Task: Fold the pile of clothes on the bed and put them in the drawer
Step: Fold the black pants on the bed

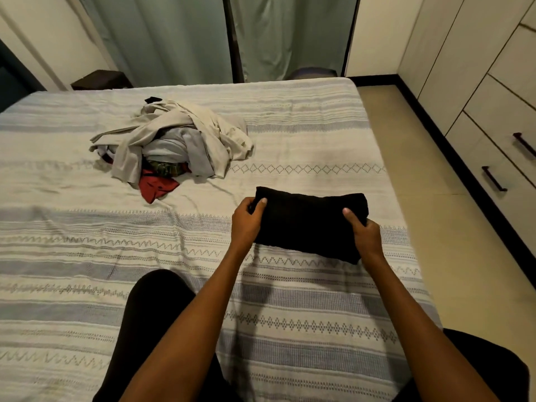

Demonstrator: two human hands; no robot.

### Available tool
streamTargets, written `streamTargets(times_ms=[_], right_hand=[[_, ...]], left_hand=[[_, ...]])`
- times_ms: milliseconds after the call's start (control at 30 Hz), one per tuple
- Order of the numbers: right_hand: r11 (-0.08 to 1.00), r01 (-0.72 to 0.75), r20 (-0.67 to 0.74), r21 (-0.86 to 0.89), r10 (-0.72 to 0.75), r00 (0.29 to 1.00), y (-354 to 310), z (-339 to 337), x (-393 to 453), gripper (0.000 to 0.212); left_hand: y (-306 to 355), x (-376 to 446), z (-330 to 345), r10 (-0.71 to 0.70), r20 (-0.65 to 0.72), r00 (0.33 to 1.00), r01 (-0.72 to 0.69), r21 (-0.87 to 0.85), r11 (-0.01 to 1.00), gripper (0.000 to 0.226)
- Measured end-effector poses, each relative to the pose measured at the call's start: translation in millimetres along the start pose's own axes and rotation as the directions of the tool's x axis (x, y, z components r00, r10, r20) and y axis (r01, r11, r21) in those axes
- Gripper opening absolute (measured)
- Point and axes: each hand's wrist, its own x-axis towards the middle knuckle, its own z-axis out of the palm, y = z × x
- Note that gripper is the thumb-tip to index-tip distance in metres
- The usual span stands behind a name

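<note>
A folded black garment [307, 221] sits on the right side of the bed [304, 134], a compact rectangle. My left hand [246, 221] grips its left end, thumb on top and fingers underneath. My right hand [364, 232] grips its right end in the same manner. An unfolded pile of clothes [171, 143] lies further back on the bed, left of centre, with beige and pale blue pieces on top and a red piece [156, 187] sticking out at its near edge.
Cream drawers [504, 158] with dark bar handles line the right wall, all closed. A strip of beige floor [429, 169] separates them from the bed. Green curtains [185, 39] hang beyond the bed, and a dark side table [101, 79] stands at the far left.
</note>
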Motion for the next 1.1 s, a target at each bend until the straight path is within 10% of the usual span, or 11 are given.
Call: streamTargets(times_ms=[200,300,433,600,667,800,1100], right_hand=[[0.959,-0.190,-0.218,-0.208,0.144,0.965,21,18,31,0.052],[0.910,-0.051,-0.307,-0.412,-0.086,0.948,3,29,34,0.058],[0.525,0.410,0.040,-0.746,-0.579,0.814,-12,53,35,0.055],[0.191,0.412,0.376,-0.891,-0.199,0.905,15,82,69,0.064],[0.167,0.418,0.396,-0.893,-0.151,0.906,33,83,80,0.068],[0.157,0.441,0.411,-0.884,-0.191,0.891,53,85,86,0.071],[0.315,0.362,0.326,-0.877,-0.161,0.932,63,86,96,0.086]], left_hand=[[-21,37,36,-0.062,-0.065,0.996,0.079,0.304,0.949,0.040],[-26,46,48,-0.088,-0.144,0.986,0.134,0.354,0.925,0.039],[-30,58,60,-0.063,-0.211,0.976,0.125,0.295,0.947,0.036],[-35,79,68,-0.129,-0.204,0.970,0.207,0.422,0.883,0.037],[-37,86,71,0.083,-0.174,0.981,0.046,0.629,0.776,0.040],[-52,83,85,0.283,0.449,0.847,-0.531,0.715,0.454,0.058],[-90,90,91,-0.024,0.518,0.855,-0.409,0.704,0.581,0.058]])
